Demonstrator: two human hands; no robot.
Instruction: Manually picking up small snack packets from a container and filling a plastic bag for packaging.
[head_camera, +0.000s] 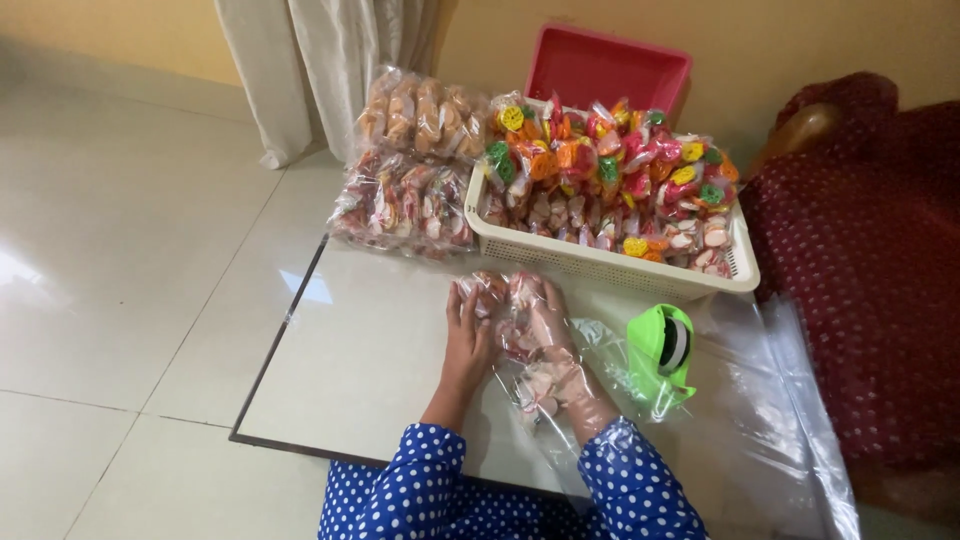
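Behind the cream basket (600, 262) leans a pink lid (610, 65); left of it lie stacked packets (410, 165), possibly biscuits; right, a maroon dotted cloth (870, 250).

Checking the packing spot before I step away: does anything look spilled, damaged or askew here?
Nothing spilled. The white basket is heaped above its rim with candy packets, and the red lid leans tilted against the wall behind.

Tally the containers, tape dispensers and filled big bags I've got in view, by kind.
White basket of snack packets: 1
Pink tray behind it: 1
Green tape dispenser: 1
Filled big bags left of the basket: 2
Clear bag under both hands: 1
Total: 6
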